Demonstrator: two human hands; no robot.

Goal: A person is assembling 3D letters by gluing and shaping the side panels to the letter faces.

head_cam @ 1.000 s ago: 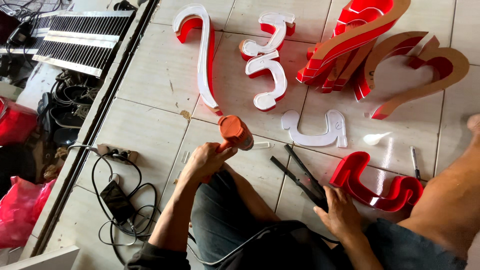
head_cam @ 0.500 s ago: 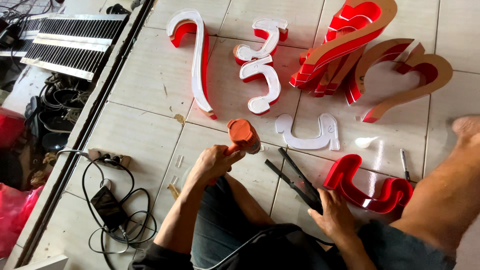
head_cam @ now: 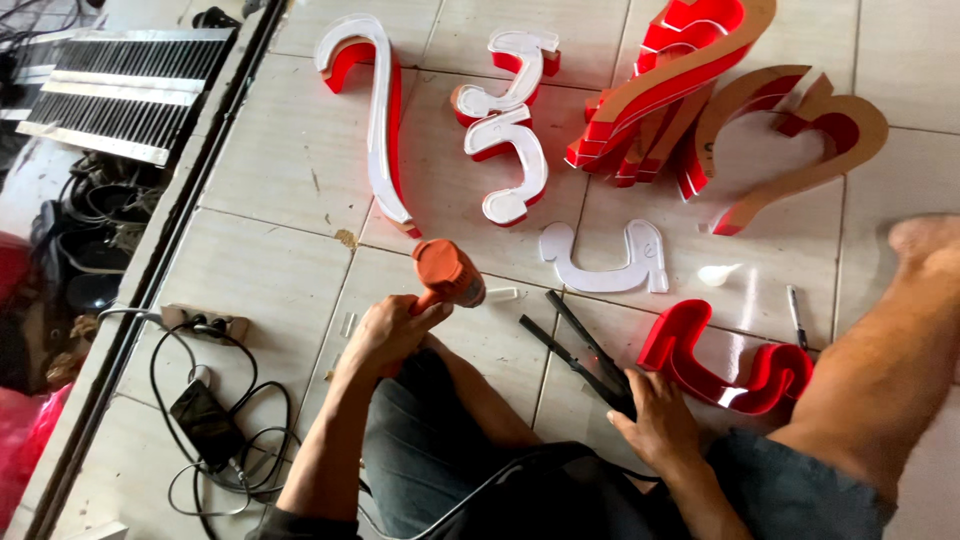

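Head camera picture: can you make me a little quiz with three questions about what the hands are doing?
1. True or false: the left hand holds an orange heat gun.
2. What does the right hand rest on? A) black long-jawed pliers B) a phone C) a white flat letter
3. Fill in: the open letter shell beside the right hand is ____ in colour.

Key: 1 true. 2 A, the black long-jawed pliers. 3 red.
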